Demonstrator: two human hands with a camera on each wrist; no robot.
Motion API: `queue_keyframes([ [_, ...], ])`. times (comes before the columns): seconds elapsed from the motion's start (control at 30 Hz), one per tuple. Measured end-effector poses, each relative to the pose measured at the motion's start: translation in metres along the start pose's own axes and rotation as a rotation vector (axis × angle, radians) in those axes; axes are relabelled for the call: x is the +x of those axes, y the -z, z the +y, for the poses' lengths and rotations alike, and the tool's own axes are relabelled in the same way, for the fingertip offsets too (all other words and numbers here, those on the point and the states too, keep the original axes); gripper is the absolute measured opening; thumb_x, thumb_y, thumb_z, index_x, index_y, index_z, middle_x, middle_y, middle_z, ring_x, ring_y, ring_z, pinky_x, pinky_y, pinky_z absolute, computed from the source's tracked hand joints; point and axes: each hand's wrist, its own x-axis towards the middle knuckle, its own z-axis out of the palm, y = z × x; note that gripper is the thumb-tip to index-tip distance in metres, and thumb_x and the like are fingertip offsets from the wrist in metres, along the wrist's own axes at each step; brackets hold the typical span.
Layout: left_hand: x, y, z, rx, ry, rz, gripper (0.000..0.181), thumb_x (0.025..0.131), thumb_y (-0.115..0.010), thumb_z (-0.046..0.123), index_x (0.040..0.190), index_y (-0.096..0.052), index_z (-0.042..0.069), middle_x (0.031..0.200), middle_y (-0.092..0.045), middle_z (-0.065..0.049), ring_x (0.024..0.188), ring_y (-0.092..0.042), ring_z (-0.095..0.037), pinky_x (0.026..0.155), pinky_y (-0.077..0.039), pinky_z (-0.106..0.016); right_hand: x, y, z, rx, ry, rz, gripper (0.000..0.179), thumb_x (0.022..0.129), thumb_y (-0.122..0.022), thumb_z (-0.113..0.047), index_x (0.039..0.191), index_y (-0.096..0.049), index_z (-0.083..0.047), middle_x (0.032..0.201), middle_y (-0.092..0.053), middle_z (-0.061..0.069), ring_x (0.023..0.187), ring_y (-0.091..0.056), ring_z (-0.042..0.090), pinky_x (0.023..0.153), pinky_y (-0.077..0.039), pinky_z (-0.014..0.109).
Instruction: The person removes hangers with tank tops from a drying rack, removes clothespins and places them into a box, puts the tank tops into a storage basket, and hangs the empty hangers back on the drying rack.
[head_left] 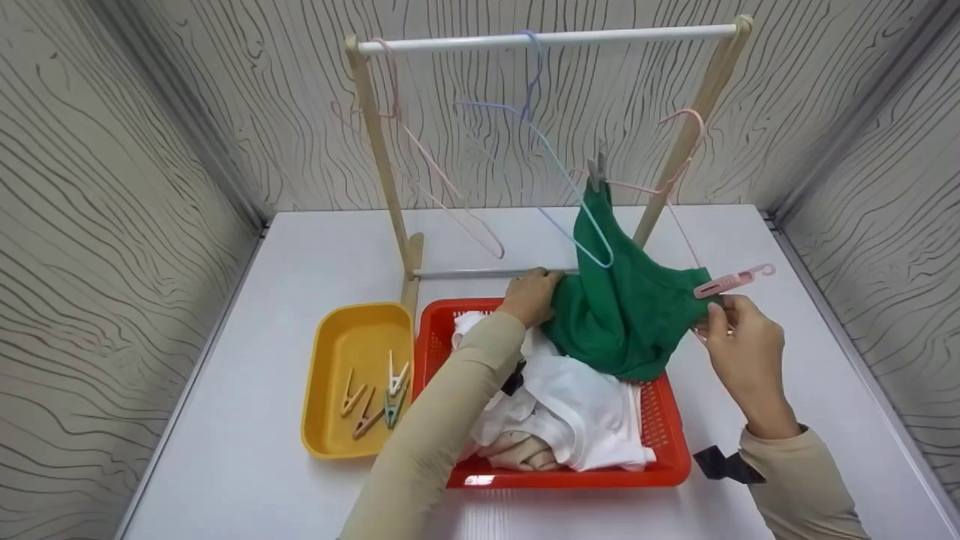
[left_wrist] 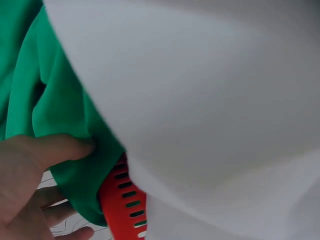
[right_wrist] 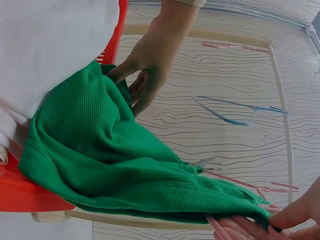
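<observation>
A green ribbed garment (head_left: pixel 630 315) hangs slanted from a pink hanger (head_left: pixel 686 150), its lower part over the red basket. A grey clothespin (head_left: pixel 597 169) clips its upper left end to the hanger; a pink clothespin (head_left: pixel 731 281) sits at its right corner. My right hand (head_left: pixel 746 352) pinches that corner between thumb and fingers, just below the pink clothespin. At the garment's left side, my left hand (head_left: pixel 532 296) holds a fold; the left wrist view shows the thumb (left_wrist: pixel 65 150) in front of the cloth and fingers behind it.
White clothes (head_left: pixel 570 409) fill the red basket (head_left: pixel 682 450). Left of it, a yellow tray (head_left: pixel 322 375) contains several clothespins (head_left: pixel 367 412). Over the basket stands a rack with a white rod (head_left: pixel 637 35), bearing a blue hanger (head_left: pixel 559 157) and another pink hanger (head_left: pixel 435 165).
</observation>
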Motion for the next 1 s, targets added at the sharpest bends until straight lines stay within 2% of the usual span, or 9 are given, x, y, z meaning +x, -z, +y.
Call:
queue_keyframes([
  [0.13, 0.003, 0.004, -0.003, 0.004, 0.005, -0.024, 0.043, 0.094, -0.060, 0.017, 0.136, -0.052, 0.013, 0.135, -0.058, -0.010, 0.119, -0.056, -0.023, 0.109, -0.048, -0.035, 0.001, 0.000, -0.001, 0.003, 0.009, -0.005, 0.024, 0.095, -0.051, 0.000, 0.107, -0.059, 0.018, 0.101, -0.067, 0.037, 0.096, -0.067, 0.048, 0.084, -0.055, 0.040],
  [0.2, 0.003, 0.005, -0.004, 0.003, 0.002, -0.028, 0.040, 0.095, -0.059, 0.017, 0.134, -0.054, 0.012, 0.132, -0.059, -0.010, 0.116, -0.057, -0.023, 0.107, -0.049, -0.034, 0.001, 0.000, -0.001, 0.000, 0.005, -0.008, 0.024, 0.095, -0.051, -0.001, 0.107, -0.060, 0.018, 0.101, -0.067, 0.036, 0.095, -0.068, 0.047, 0.083, -0.057, 0.028],
  [0.27, 0.002, 0.005, -0.004, 0.005, 0.002, -0.020, 0.036, 0.095, -0.058, 0.016, 0.131, -0.057, 0.011, 0.129, -0.060, -0.011, 0.112, -0.059, -0.023, 0.104, -0.051, -0.033, 0.001, 0.000, -0.002, -0.001, 0.012, -0.007, 0.024, 0.095, -0.051, -0.001, 0.107, -0.059, 0.018, 0.101, -0.067, 0.036, 0.095, -0.068, 0.047, 0.084, -0.054, 0.040],
  [0.37, 0.001, 0.004, -0.004, 0.025, 0.006, 0.003, 0.031, 0.097, -0.055, 0.015, 0.127, -0.059, 0.009, 0.125, -0.062, -0.012, 0.108, -0.061, -0.023, 0.101, -0.053, -0.033, 0.001, -0.001, -0.002, -0.008, 0.009, -0.008, 0.024, 0.095, -0.051, -0.001, 0.107, -0.060, 0.017, 0.101, -0.068, 0.035, 0.094, -0.068, 0.046, 0.084, -0.053, 0.038],
  [0.6, 0.001, 0.002, -0.005, 0.095, 0.011, 0.046, 0.027, 0.099, -0.050, 0.012, 0.121, -0.064, 0.007, 0.120, -0.065, -0.012, 0.104, -0.064, -0.022, 0.094, -0.057, -0.033, 0.000, 0.000, -0.001, 0.002, 0.008, -0.014, 0.024, 0.095, -0.050, 0.000, 0.108, -0.058, 0.019, 0.100, -0.067, 0.036, 0.093, -0.068, 0.048, 0.084, -0.047, 0.046],
  [0.73, 0.000, 0.006, -0.003, 0.047, 0.014, 0.064, 0.027, 0.098, -0.051, 0.010, 0.121, -0.063, 0.009, 0.117, -0.067, -0.010, 0.101, -0.065, -0.022, 0.091, -0.058, -0.035, 0.000, 0.002, 0.002, 0.003, 0.007, 0.007, 0.023, 0.095, -0.050, 0.001, 0.107, -0.059, 0.019, 0.098, -0.068, 0.036, 0.091, -0.068, 0.048, 0.082, -0.051, 0.014],
  [0.83, -0.003, 0.011, -0.001, -0.001, 0.007, 0.111, 0.024, 0.096, -0.052, 0.009, 0.118, -0.062, 0.008, 0.112, -0.069, -0.009, 0.097, -0.067, -0.021, 0.087, -0.059, -0.035, 0.000, 0.003, 0.004, 0.010, 0.014, 0.033, 0.023, 0.094, -0.050, 0.002, 0.106, -0.059, 0.020, 0.096, -0.068, 0.037, 0.090, -0.067, 0.049, 0.073, -0.032, -0.012],
  [0.87, -0.004, 0.013, -0.001, -0.010, 0.001, 0.136, 0.023, 0.096, -0.052, 0.009, 0.117, -0.062, 0.008, 0.110, -0.069, -0.008, 0.096, -0.067, -0.020, 0.086, -0.059, -0.036, 0.001, 0.004, 0.005, 0.014, 0.019, 0.040, 0.023, 0.093, -0.050, 0.003, 0.105, -0.059, 0.020, 0.096, -0.067, 0.037, 0.090, -0.067, 0.049, 0.072, -0.026, -0.013],
  [1.0, -0.011, 0.019, 0.000, -0.075, -0.017, 0.239, 0.019, 0.097, -0.052, 0.013, 0.113, -0.060, 0.008, 0.108, -0.070, -0.008, 0.094, -0.068, -0.020, 0.083, -0.059, -0.037, 0.002, 0.005, 0.006, 0.016, 0.025, 0.063, 0.023, 0.093, -0.050, 0.003, 0.105, -0.059, 0.021, 0.094, -0.068, 0.037, 0.088, -0.068, 0.048, 0.073, -0.026, -0.012],
])
